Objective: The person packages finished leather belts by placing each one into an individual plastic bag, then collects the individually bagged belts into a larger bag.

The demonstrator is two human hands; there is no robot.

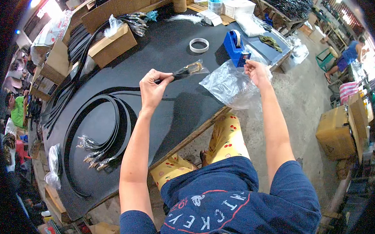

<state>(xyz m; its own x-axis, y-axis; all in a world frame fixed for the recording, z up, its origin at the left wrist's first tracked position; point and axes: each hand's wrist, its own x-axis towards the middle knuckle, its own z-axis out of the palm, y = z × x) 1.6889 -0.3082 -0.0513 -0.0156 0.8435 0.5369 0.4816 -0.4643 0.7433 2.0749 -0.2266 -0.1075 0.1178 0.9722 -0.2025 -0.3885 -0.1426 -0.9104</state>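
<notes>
left fingers: narrow pinch, left hand point(152, 89) holding black belt point(179, 73) beside its plastic-covered buckle point(195, 67) | right hand point(257, 73): fingers bent close at blue tape dispenser point(236, 50), cannot tell if gripping tape | belt above black tabletop point(188, 101), seems light, flexible, maybe slippery at plastic; best hold is strap near buckle

Blue tape dispenser point(235, 48), yellow trousers point(228, 137) with seemingly red cherries

navy t-shirt point(234, 201), curved print perhaps reading "mickey"; yellow cherry-patterned trousers point(230, 139).
</notes>
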